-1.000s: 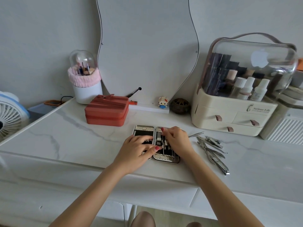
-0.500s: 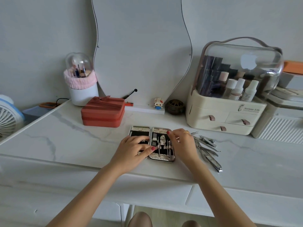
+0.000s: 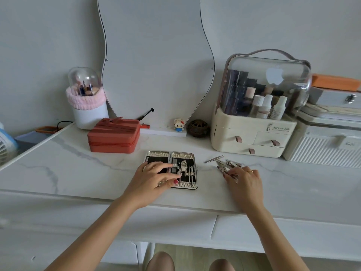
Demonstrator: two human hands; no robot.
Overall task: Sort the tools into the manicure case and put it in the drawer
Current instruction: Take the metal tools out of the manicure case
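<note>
The silver manicure case [image 3: 183, 156] lies open flat on the marble tabletop, with several metal tools held in the black lining of its right half. My left hand [image 3: 156, 177] rests flat on the case, fingers spread across its left half and hinge. To the right lies a pile of loose metal tools [image 3: 228, 164], with a pair of tweezers [image 3: 214, 159] beside it. My right hand [image 3: 244, 180] is on the near side of that pile, fingertips pinched on one slim metal tool. A white drawer front [image 3: 273, 231] sits shut below the table edge.
A red zipped box [image 3: 114, 137] stands behind the case to the left. A cream cosmetic organiser [image 3: 250, 137] with small drawers stands behind the pile, a white ribbed box [image 3: 322, 149] to its right. A wavy mirror [image 3: 156, 55], brush holder [image 3: 89, 114] and fan [image 3: 5, 145] line the back and left.
My right hand left the case and moved right to the pile of loose tools, closing on one. My left hand stayed on the case.
</note>
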